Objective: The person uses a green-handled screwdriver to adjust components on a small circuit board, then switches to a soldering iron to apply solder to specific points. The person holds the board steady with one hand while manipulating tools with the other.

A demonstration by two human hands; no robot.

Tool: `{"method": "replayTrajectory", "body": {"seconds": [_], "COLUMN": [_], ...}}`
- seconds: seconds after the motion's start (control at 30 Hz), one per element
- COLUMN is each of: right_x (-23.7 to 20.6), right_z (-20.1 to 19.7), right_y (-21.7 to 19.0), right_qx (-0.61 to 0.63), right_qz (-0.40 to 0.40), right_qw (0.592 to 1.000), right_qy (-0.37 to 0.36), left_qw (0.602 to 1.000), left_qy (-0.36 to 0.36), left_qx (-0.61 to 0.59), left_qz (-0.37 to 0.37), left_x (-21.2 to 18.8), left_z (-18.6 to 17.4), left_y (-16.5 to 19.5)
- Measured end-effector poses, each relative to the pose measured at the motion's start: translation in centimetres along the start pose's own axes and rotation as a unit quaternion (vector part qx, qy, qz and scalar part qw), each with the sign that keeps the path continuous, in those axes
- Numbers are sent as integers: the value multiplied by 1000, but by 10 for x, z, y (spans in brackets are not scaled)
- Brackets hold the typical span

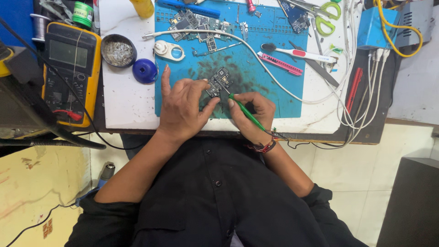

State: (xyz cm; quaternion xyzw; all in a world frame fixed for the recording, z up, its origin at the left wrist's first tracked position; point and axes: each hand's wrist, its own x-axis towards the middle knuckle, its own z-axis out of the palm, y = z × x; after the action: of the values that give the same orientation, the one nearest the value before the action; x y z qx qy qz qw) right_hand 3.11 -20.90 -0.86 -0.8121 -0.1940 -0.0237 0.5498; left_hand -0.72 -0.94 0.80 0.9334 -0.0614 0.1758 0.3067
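At the centre of the frame, the left hand (182, 107) rests on the blue work mat (270, 98), its fingers (208, 106) pinching the lower left edge of a small dark circuit board (220, 81) and pressing it flat against the mat. The right hand (253, 115), just right of centre, is clenched around a green-handled soldering iron (246, 112), held like a pen, with the tip touching the board's lower edge between the two hands. A red and dark thread bracelet (264, 146) circles the right wrist.

The mat lies on a white bench (123, 98) and is stained dark around the board. Toward the upper middle of the frame lies another, larger circuit board (194, 24), with a white cable (256, 57) curving across the mat below it. To the right of the hands are a pink utility knife (280, 63) and a white toothbrush (299, 53). Green-handled scissors (325, 18) sit at the upper right, near a blue box (374, 28). At the upper left, a yellow multimeter (71, 68) lies off the bench's left edge, with a round tin (118, 51) and a blue cap (145, 71) between it and the mat.
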Motion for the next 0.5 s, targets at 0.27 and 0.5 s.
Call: {"method": "replayTrajectory", "body": {"seconds": [0.27,0.5], "right_x": [-1,-1], "right_z": [0,1], "right_y": [0,0], "right_qx": [22,28], "right_qz": [38,37], "right_qw": [999,999], "right_qy": [2,10], "left_qw": [1000,1000], "left_qy": [1,-1], "left_qx": [-1,-1], "left_qz": [1,2], "left_x": [0,0], "left_z": [-1,-1], "left_y": [0,0]}}
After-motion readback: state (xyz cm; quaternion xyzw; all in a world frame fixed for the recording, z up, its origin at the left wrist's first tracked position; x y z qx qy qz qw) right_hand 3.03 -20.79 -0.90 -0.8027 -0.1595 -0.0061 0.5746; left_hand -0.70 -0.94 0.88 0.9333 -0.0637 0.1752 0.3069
